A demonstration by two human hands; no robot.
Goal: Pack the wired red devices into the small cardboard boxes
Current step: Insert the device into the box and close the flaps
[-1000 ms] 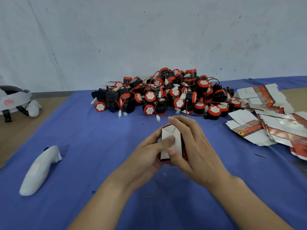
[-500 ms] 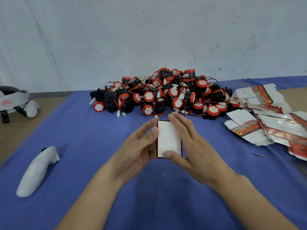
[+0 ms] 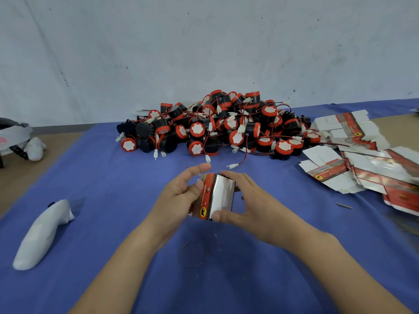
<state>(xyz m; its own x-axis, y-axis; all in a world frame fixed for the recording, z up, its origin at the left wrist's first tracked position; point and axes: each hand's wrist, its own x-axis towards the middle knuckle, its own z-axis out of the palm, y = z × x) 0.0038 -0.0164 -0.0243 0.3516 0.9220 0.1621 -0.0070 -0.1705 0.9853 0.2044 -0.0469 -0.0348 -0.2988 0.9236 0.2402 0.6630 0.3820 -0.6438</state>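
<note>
one small cardboard box (image 3: 214, 197), gripped between left hand (image 3: 179, 200) and right hand (image 3: 248, 207), over blue cloth (image 3: 113, 177)

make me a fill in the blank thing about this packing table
1. The left hand and right hand grip the small cardboard box, and the cloth under them is ____.
2. The flattened boxes lie on the person's ____ side.
3. The wired red devices lie in a pile, their wires ending in ____ connectors.
Missing words: blue; right; white.
</note>
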